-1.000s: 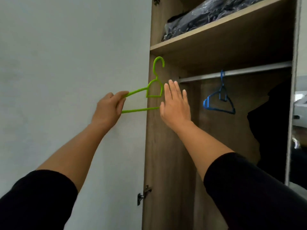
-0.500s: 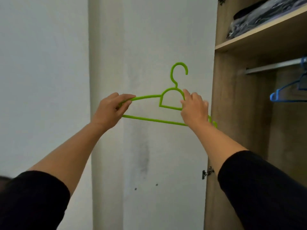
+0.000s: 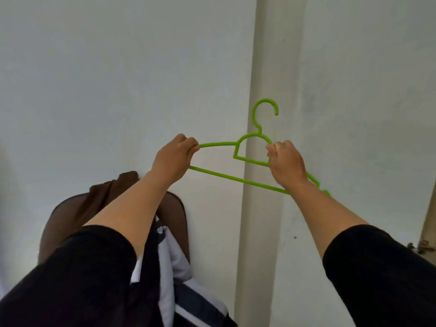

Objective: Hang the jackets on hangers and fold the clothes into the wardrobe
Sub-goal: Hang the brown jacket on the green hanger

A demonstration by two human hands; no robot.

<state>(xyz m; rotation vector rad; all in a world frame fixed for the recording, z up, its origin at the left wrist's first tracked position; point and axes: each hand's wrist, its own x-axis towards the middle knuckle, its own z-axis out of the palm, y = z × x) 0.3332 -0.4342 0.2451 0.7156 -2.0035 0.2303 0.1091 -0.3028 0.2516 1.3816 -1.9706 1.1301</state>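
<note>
A bright green plastic hanger (image 3: 236, 177) is held up in front of a white wall, hook upward. My left hand (image 3: 173, 159) grips its left shoulder end. My right hand (image 3: 286, 165) grips the right shoulder just beside the neck, and covers part of that arm. Below my left forearm lies a dark and white jacket (image 3: 174, 274) with stripes, draped over a brown chair back (image 3: 77, 215). The wardrobe is almost out of view; only a sliver of its wooden side (image 3: 430, 223) shows at the right edge.
A white vertical pillar (image 3: 266, 67) runs down the wall behind the hanger. A metal hinge (image 3: 418, 247) sits on the wooden side at the lower right. Brown cloth hangs over the chair top.
The view has swung left, away from the open wardrobe, to the wall and the chair with the jacket. My right hand went from flat beside the hanger to gripping it.
</note>
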